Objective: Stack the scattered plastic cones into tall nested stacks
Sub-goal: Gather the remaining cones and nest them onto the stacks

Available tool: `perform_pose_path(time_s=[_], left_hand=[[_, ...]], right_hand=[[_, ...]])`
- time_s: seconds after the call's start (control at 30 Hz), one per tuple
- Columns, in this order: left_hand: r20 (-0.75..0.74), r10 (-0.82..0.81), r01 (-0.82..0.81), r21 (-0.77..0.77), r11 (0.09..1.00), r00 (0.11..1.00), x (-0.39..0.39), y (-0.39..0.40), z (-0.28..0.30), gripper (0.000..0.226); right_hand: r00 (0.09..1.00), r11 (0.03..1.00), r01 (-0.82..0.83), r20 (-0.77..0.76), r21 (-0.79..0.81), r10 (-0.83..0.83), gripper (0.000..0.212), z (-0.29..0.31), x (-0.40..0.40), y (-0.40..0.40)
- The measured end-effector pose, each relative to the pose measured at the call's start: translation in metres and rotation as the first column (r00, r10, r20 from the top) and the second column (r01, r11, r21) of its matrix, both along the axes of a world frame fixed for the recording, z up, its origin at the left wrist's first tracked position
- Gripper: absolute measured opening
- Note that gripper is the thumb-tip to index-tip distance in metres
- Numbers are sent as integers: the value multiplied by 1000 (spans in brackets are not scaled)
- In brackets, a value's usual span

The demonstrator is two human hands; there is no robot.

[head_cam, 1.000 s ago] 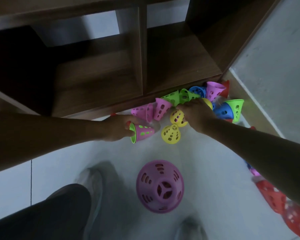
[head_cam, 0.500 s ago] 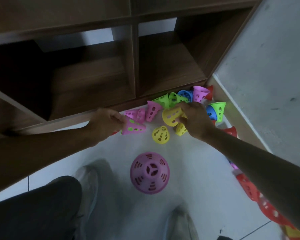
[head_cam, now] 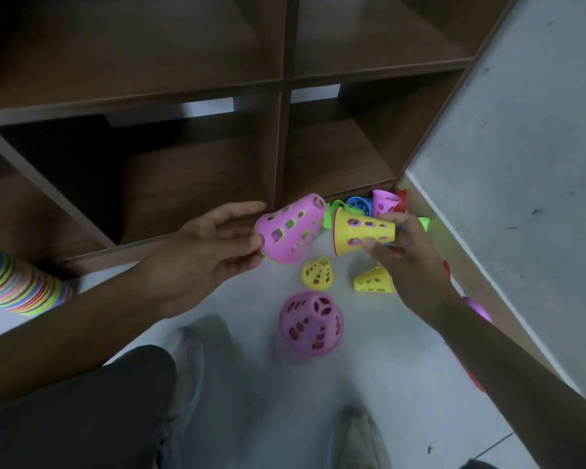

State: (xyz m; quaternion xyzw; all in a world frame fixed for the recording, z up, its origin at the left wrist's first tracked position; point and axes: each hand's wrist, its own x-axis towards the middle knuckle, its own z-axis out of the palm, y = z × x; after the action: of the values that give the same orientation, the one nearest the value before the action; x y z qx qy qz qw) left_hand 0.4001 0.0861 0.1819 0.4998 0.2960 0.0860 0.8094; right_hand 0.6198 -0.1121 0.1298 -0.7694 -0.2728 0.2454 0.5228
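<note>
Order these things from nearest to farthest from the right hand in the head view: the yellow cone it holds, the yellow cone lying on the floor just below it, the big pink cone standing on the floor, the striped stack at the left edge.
1. Yellow cone: gripped in the right hand.
2. Floor yellow cone: just below the fingers.
3. Big pink cone: lower, toward the shoes.
4. Striped stack: far left edge.

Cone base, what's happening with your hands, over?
Left hand grips pink cone. Right hand grips yellow cone. Cones apart, not nested yet. Nothing between them.
</note>
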Motion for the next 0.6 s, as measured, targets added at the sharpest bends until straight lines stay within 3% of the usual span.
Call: perform_pose_path(time_s=[0.17, 0.33, 0.6], left_hand=[[75, -51, 60, -118, 991, 996, -16, -25, 13, 43], [122, -40, 56, -133, 990, 992, -26, -40, 23, 42], [131, -49, 54, -28, 998, 990, -29, -54, 21, 46]], right_hand=[[991, 987, 103, -99, 125, -91, 42, 24, -24, -9], [980, 955, 186, -119, 229, -162, 28, 46, -49, -20], [984, 936, 176, -53, 304, -168, 53, 78, -81, -28]])
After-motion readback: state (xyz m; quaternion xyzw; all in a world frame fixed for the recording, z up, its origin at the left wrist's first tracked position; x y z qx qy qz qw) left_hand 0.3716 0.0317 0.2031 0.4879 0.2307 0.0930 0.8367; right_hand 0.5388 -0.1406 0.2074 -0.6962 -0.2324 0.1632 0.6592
